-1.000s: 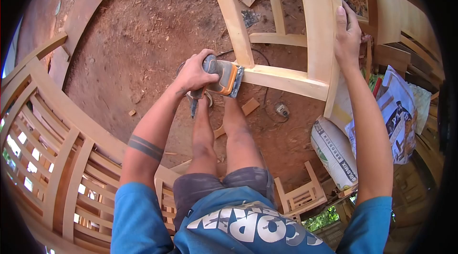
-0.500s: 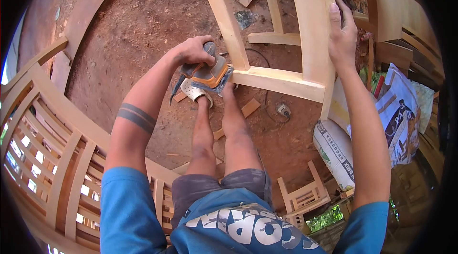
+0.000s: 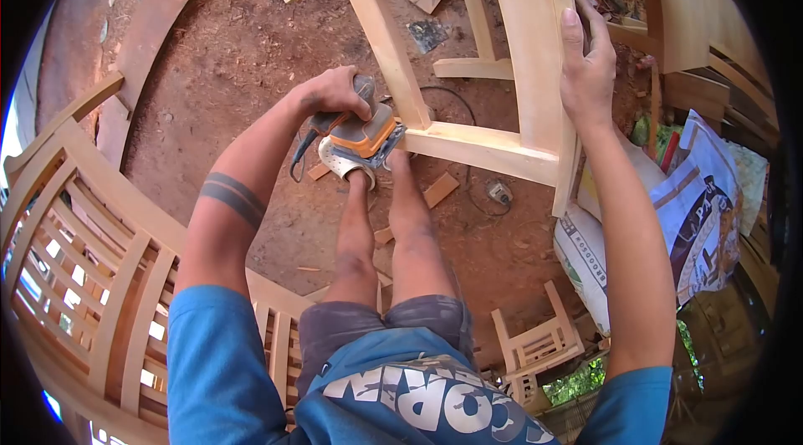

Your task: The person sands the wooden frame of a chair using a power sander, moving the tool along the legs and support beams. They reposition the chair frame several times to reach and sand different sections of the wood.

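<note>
My left hand [image 3: 339,92] is wrapped over the top of an orange and grey electric sander [image 3: 365,137]. The sander's flat pad is tilted, its edge right at the end of a pale wooden rail. That rail belongs to a wooden chair frame [image 3: 485,152], which leans across the upper middle of the view. My right hand [image 3: 590,69] grips the frame's broad upright, thumb on the near face and fingers round the far edge. A dark cord runs from the back of the sander.
Slatted wooden furniture [image 3: 109,253] stands at left. A small wooden chair [image 3: 539,340] is at lower right, near printed sacks [image 3: 703,211]. A power socket [image 3: 499,192] with a cable and wood offcuts [image 3: 441,188] lie on the dirt floor [image 3: 242,102].
The chair frame and my right hand have shifted slightly left and turned a little. The sander in my left hand has moved slightly left, staying by the rail's end.
</note>
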Motion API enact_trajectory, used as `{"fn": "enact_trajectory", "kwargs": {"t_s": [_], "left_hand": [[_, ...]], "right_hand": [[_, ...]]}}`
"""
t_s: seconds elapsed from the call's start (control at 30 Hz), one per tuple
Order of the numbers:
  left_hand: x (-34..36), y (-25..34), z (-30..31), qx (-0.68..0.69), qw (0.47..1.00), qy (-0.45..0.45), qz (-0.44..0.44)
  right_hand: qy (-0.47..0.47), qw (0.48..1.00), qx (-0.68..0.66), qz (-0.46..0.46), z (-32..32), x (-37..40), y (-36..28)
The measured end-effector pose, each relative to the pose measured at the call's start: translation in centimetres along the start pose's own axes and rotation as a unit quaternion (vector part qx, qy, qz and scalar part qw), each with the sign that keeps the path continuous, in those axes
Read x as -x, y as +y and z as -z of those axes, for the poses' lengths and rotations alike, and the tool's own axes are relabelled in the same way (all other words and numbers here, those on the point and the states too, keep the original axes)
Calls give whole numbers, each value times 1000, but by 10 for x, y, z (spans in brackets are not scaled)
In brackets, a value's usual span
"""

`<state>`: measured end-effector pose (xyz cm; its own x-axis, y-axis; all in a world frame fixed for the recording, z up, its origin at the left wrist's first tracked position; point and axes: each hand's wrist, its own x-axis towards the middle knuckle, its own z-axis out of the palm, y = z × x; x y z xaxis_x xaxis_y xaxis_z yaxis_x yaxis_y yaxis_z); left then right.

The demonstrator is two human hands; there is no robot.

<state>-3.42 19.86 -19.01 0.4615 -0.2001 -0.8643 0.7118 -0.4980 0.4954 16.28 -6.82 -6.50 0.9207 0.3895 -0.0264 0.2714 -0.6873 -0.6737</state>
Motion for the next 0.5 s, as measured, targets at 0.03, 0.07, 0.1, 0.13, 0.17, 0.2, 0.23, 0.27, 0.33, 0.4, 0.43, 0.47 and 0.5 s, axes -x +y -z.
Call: {"fn": "enact_trajectory", "kwargs": {"t_s": [0.03,0.07,0.1,0.13,0.17,0.2,0.23,0.27,0.33,0.4,0.43,0.47,0.5], "left_hand": [[-1,-2,-1,15,1000,-4,-4],[-4,-3,-2,32,999,-9,-9],[-5,1,-2,39,999,-10,-18],[-5,4,-3,48,998,-13,-25],[-5,7,-5,59,998,-17,-31],[-4,9,-6,60,998,-19,-23],[-4,12,-6,59,998,-19,-16],[-2,14,-5,57,998,-19,-8],[-2,11,-5,72,997,-26,-12],[-6,7,-4,95,995,-33,-21],[-8,4,-5,112,993,-39,-26],[-9,1,-8,130,990,-46,-30],[-8,2,-9,131,990,-43,-38]], "right_hand": [[1,1000,-1,0,-1,0,1],[2,1000,0,0,-2,0,3],[3,1000,2,1,-2,-1,4],[3,1000,6,3,0,-1,5],[0,1000,8,5,0,-1,6],[-1,1000,9,8,0,-1,5],[-1,1000,10,10,0,0,5],[1,1000,11,13,0,0,4],[2,1000,13,11,0,0,3],[4,1000,18,1,0,-1,3],[2,1000,17,5,1,1,2],[-1,1000,15,9,1,1,1],[-4,1000,11,14,0,0,0]]}}
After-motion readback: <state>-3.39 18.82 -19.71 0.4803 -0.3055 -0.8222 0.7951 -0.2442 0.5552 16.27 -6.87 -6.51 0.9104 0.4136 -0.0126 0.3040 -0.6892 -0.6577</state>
